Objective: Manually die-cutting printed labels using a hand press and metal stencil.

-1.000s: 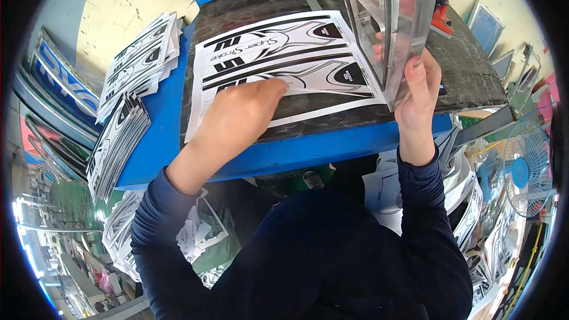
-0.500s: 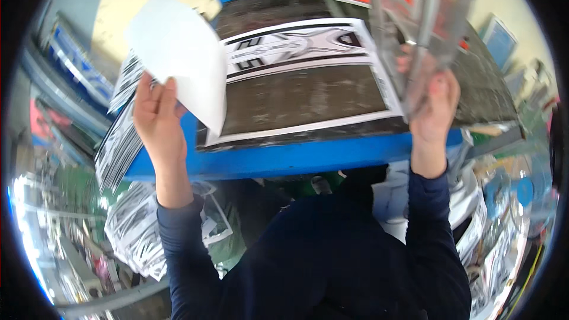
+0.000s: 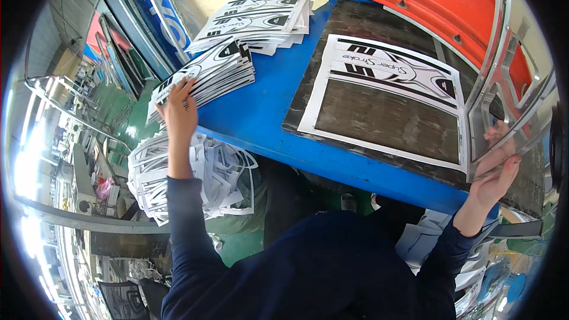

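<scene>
My left hand (image 3: 179, 111) is at the near-left end of a stack of printed white pieces (image 3: 228, 86), its bent fingers closed on the edge of the top printed piece (image 3: 204, 66). At the far right, my right hand (image 3: 496, 182) grips the lower part of a clear cutting die (image 3: 504, 92) with metal-looking edges, tilted up on its side. Between the hands, a printed sheet (image 3: 385, 68) lies on a dark worn board (image 3: 379, 112). A large opening in the sheet's near half lets the board show through.
The board rests on a blue table (image 3: 249, 115). Another stack of printed sheets (image 3: 255, 18) stands farther back. A red machine part (image 3: 415, 0) spans the far right side. Below the table's left edge is a heap of paper offcuts (image 3: 189, 172).
My left hand has carried the white piece left from the board to the stack, where its printed side shows. The die has shifted right with my right hand, and the view has turned left.
</scene>
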`<state>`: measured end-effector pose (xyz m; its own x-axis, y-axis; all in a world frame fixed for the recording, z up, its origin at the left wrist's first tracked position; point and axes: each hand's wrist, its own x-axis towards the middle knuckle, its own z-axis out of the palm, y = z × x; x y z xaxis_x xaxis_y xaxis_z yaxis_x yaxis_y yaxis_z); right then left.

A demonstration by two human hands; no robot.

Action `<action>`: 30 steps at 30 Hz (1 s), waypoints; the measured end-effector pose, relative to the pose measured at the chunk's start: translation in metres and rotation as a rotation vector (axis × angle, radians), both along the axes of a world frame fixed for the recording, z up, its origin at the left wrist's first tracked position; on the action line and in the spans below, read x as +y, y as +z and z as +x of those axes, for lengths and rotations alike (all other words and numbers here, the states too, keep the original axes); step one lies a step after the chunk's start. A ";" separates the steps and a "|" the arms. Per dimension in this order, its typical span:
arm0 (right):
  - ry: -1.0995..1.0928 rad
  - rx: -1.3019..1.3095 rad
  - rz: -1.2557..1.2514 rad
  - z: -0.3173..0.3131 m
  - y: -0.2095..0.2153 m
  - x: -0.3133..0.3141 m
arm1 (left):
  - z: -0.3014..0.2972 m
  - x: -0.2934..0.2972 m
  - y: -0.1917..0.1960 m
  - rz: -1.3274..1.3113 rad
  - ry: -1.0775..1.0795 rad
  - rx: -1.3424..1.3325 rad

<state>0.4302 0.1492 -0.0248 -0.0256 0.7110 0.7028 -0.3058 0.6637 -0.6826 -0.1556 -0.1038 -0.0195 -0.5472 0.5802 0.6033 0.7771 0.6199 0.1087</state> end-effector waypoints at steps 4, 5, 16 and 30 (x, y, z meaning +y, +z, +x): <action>-0.006 0.004 -0.011 0.001 -0.002 0.001 | 0.053 0.037 0.007 0.339 -0.428 -0.057; -0.016 0.002 -0.003 0.003 -0.003 0.002 | 0.082 0.059 0.022 0.247 -0.556 -0.066; -0.189 -0.323 0.136 -0.022 0.043 -0.030 | 0.216 0.195 0.054 -0.639 -1.166 -0.292; -0.417 -0.991 0.514 -0.049 0.072 -0.029 | 0.232 0.092 0.048 -0.212 -1.326 -0.177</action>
